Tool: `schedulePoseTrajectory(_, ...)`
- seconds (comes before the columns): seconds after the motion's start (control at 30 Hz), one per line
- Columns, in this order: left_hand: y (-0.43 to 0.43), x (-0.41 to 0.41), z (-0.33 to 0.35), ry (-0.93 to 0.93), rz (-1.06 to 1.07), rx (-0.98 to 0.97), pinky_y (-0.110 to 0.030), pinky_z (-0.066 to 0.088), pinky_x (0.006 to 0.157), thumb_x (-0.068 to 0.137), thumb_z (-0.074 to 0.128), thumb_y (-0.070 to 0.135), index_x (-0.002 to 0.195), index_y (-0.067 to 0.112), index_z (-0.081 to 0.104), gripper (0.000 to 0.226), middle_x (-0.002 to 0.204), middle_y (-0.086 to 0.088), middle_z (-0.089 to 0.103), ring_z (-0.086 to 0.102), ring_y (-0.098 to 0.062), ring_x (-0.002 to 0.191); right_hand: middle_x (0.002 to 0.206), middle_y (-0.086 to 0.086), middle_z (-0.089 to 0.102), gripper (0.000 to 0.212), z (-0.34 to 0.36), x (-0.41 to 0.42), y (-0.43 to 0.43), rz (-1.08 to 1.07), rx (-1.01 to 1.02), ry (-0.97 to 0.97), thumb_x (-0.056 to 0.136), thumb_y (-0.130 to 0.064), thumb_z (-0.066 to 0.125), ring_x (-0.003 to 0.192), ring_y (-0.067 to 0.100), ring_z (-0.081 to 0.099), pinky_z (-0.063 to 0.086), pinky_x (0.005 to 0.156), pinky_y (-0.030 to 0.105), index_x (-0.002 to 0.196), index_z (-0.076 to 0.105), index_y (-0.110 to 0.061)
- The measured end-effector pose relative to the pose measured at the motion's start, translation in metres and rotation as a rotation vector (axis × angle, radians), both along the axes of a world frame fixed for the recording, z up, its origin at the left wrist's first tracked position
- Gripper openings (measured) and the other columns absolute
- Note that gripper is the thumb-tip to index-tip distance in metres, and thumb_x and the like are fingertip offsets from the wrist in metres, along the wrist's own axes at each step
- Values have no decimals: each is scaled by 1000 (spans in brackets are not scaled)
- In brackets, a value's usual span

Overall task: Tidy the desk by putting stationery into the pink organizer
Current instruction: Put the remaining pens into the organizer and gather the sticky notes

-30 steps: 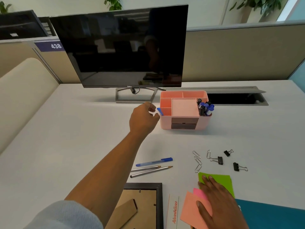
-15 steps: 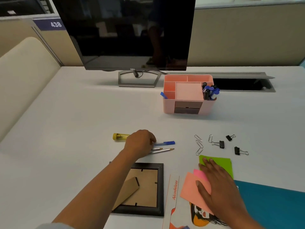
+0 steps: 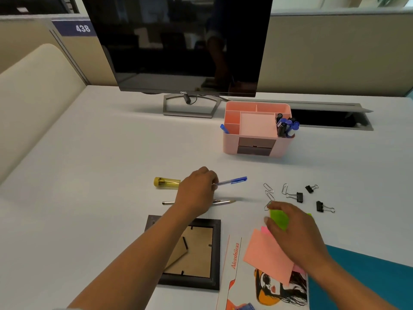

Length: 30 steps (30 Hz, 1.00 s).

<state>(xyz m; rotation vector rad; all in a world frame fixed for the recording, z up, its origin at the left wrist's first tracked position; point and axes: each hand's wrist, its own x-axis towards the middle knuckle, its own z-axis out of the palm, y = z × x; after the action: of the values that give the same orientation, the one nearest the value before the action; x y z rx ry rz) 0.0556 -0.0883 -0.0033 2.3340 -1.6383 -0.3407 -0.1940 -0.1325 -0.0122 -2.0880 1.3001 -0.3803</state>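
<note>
1. So, progress: partway. The pink organizer [image 3: 257, 130] at 12 o'clock on the table [image 3: 100, 153] already holds markers [image 3: 286, 126] in its right compartment and one blue pen [image 3: 224, 128] poking out at its left edge.
2. Left to do — blue pen in hand, two pencils [image 3: 221, 201], yellow tube [image 3: 166, 182], paper clips [image 3: 268, 193], three binder clips [image 3: 309, 198], plus the sticky notes.
3. Left hand [image 3: 195, 193], approx centre of view: fingers closed round the blue ballpoint [image 3: 232, 181], pinching its clear barrel. Looks lifted just off the table, but can't tell for sure.
4. Ballpoint's long axis runs roughly 9-to-3, capped end toward 3 o'clock and tipped slightly up toward 2.
5. Pencils lie under the left hand, also 9-to-3, tips toward 3.
6. Right hand [image 3: 290, 231] at 4 o'clock: fingers curled over the green sticky notes [image 3: 279, 219], which look bent up — likely gripped, w/ thumb at the left edge. Orange notes [image 3: 266, 256] and pink notes [image 3: 264, 230] sit just beside it.
7. Picture frame [image 3: 190, 251] at 6 o'clock and monitor [image 3: 185, 45] aren't stationery, I'd judge.
</note>
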Motion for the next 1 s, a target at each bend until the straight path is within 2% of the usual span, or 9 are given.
schedulePoseTrajectory(0.1, 7, -18, 14, 125, -5, -128, -21, 44, 70, 95, 56, 27, 104, 26, 59, 10, 99, 12, 52, 50, -8, 84, 108, -19, 66, 31, 28, 22, -10, -48, 190, -219, 86, -25, 69, 94, -6, 63, 51, 88, 21, 116, 62, -31)
schedulePoseTrajectory(0.2, 16, -36, 23, 228, 13, -192, -18, 44, 71, 95, 55, 28, 104, 27, 56, 9, 98, 16, 46, 50, -7, 82, 96, -11, 71, 28, 52, 41, -19, -79, 240, -385, 85, -23, 71, 86, -1, 67, 52, 77, 17, 113, 67, -26)
schedulePoseTrajectory(0.37, 21, -48, 31, 337, 78, -266, -17, 44, 70, 94, 57, 32, 104, 30, 55, 11, 99, 19, 49, 50, -3, 81, 79, -7, 73, 13, 77, 58, -32, -25, 172, -488, 82, -15, 74, 75, 8, 69, 54, 68, 17, 90, 72, -25)
schedulePoseTrajectory(0.5, 27, -42, 43, 463, 219, -337, -17, 46, 69, 87, 65, 38, 121, 36, 49, 38, 106, 24, 56, 55, -4, 80, 83, -7, 72, 16, 100, 68, -55, 6, 21, -486, 82, -11, 74, 73, 4, 68, 53, 68, 13, 94, 71, -22)
schedulePoseTrajectory(0.57, 32, -35, 42, 482, 257, -354, -17, 47, 67, 86, 66, 39, 121, 37, 49, 39, 104, 24, 58, 56, -4, 80, 86, -4, 72, 18, 113, 75, -74, 4, -58, -531, 82, -8, 73, 73, 4, 69, 54, 70, 14, 97, 70, -18)
schedulePoseTrajectory(0.7, 40, -27, 32, 482, 282, -292, -16, 48, 68, 89, 63, 33, 118, 33, 54, 30, 100, 23, 60, 57, -2, 80, 84, -4, 70, 16, 131, 95, -113, 40, -272, -455, 83, -11, 73, 69, 5, 66, 54, 69, 18, 97, 71, -15)
schedulePoseTrajectory(0.87, 50, -19, 21, 494, 328, -257, -13, 44, 64, 87, 66, 35, 113, 37, 54, 29, 94, 25, 59, 56, -2, 76, 89, 1, 70, 16, 124, 118, -142, 124, -441, -267, 83, -9, 72, 72, 6, 61, 49, 69, 7, 99, 71, -11)
schedulePoseTrajectory(0.93, 54, -15, 17, 499, 351, -251, -13, 44, 62, 86, 66, 36, 112, 37, 54, 28, 93, 25, 59, 57, -4, 74, 93, 5, 71, 17, 115, 125, -149, 159, -458, -213, 84, -9, 72, 75, 12, 62, 50, 73, 14, 101, 71, -10)
schedulePoseTrajectory(1.0, 57, -12, 12, 494, 365, -246, -14, 45, 62, 86, 67, 36, 112, 38, 54, 29, 93, 26, 60, 57, -4, 74, 97, 7, 72, 19, 107, 132, -154, 191, -472, -146, 84, -10, 71, 80, 15, 63, 56, 79, 27, 103, 70, -10)
